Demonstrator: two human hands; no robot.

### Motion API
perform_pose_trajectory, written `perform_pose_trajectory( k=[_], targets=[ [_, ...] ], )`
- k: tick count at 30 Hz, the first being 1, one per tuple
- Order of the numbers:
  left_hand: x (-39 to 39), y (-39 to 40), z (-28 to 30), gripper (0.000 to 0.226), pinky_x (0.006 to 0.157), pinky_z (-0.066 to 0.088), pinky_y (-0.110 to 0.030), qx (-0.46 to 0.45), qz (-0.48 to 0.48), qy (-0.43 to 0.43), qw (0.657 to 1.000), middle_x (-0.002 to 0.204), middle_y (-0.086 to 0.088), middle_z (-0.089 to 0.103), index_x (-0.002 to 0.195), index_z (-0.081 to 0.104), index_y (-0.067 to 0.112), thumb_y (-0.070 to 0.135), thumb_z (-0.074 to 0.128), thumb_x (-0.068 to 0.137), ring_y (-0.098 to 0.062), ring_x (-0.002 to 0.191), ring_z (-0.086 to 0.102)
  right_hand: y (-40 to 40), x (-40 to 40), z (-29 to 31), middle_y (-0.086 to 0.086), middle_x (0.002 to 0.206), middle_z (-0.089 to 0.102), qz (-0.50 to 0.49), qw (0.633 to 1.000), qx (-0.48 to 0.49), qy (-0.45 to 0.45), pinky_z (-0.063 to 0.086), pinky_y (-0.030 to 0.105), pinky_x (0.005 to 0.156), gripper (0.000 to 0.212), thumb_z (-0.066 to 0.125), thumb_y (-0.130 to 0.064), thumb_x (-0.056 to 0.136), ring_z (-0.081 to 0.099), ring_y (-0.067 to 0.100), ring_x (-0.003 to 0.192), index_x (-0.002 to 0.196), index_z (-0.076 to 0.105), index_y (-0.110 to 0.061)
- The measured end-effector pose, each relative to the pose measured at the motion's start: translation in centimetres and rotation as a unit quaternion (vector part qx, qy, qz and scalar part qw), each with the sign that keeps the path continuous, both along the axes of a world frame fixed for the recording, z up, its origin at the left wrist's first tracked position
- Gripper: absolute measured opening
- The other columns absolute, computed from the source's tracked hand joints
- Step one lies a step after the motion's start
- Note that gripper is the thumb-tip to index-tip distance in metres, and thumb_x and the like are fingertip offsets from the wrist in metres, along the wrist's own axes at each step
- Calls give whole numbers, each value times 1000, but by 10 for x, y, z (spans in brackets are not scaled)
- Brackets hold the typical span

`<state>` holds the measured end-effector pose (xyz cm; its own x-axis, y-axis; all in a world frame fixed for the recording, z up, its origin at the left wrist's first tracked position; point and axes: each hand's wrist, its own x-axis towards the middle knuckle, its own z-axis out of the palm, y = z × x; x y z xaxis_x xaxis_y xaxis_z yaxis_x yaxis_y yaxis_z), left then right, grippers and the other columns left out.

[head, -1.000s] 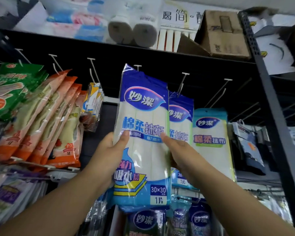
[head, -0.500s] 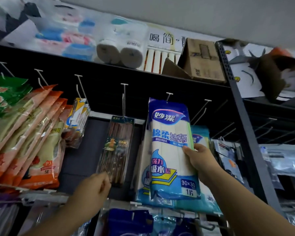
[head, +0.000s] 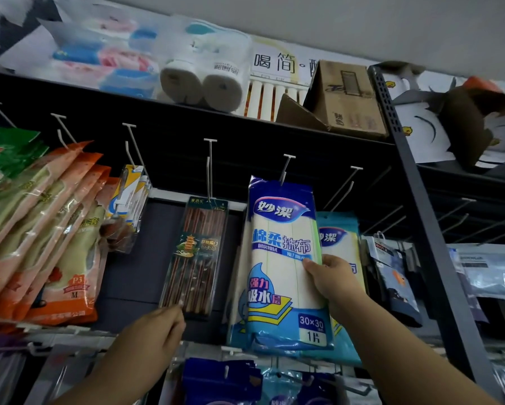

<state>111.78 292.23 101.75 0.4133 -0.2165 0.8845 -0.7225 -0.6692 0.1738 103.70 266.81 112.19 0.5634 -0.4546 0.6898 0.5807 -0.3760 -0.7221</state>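
Since a second ago the left hand has been moved from the cloth pack to the chopstick pack, at its lower edge in the lower centre; a pinch there cannot be confirmed. The blue-and-white cloth pack, upright at centre right, is gripped at its right edge by the right hand, its top at a hook.

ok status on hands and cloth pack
Right hand grips blue cloth pack, top at peg hook. Left hand at lower corner of chopstick pack, grip unclear. Nothing blocking.

Top shelf w/ paper rolls, cardboard box.
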Motion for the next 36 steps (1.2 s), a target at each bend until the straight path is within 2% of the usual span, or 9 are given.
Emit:
perform_pose_trajectory(
  k=[3, 14, 20, 24, 28, 33, 36],
  targets=[
    [0, 0, -1, 26, 62, 37, -20, -11, 1, -12, 1000, 74, 4, 50, 73, 38, 29, 28, 43, 99, -8, 69, 50, -4, 8, -3, 7, 100, 70, -10, 1000, -3, 3, 56, 49, 84, 5, 59, -25, 95, 68, 29, 91, 92, 57, -21],
    [1, -2, -5, 25, 59, 34, -20, -12, 11, -41, 999, 74, 7, 51, 75, 40, 28, 28, 40, 100, -8, 68, 50, -16, 67, 1, 16, 119, 61, -106, 991, -47, 67, 46, 49, 99, 34, 56, -26, 95, 57, 35, 109, 123, 54, -7],
    [-1, -3, -4, 23, 60, 37, -16, -19, 26, -45, 998, 80, 9, 52, 78, 39, 33, 34, 35, 101, -3, 73, 52, -27, 101, 12, 19, 119, 61, -113, 987, -41, 105, 47, 48, 99, 38, 59, -23, 93, 58, 36, 109, 125, 53, -2],
    [-2, -3, -3, 21, 67, 40, -16, -18, 25, -35, 999, 83, 10, 54, 81, 40, 33, 35, 34, 101, -2, 78, 53, -30, 114, 14, 20, 121, 60, -137, 983, -55, 110, 47, 44, 98, 43, 61, -25, 92, 58, 36, 111, 126, 50, 0],
    [-2, -1, -1, 20, 69, 40, -18, -12, 23, -31, 999, 82, 8, 53, 82, 40, 32, 35, 35, 101, -4, 76, 53, -28, 119, 22, 19, 121, 60, -174, 977, -82, 91, 47, 36, 88, 40, 61, -23, 92, 57, 35, 111, 121, 53, 2],
    [2, 1, -5, 19, 73, 43, -22, -20, 14, -52, 998, 81, 7, 54, 84, 43, 30, 37, 34, 100, -6, 77, 55, -31, 126, 15, 18, 121, 59, -171, 978, -70, 95, 46, 35, 84, 36, 62, -16, 90, 57, 34, 110, 120, 50, -1],
    [2, 0, -7, 21, 70, 42, -22, -24, 22, -58, 998, 79, 8, 55, 82, 42, 31, 36, 33, 100, -5, 75, 54, -32, 123, 12, 19, 124, 56, -174, 977, -73, 96, 47, 40, 89, 40, 63, -17, 90, 55, 35, 112, 122, 44, -4]
  ],
)
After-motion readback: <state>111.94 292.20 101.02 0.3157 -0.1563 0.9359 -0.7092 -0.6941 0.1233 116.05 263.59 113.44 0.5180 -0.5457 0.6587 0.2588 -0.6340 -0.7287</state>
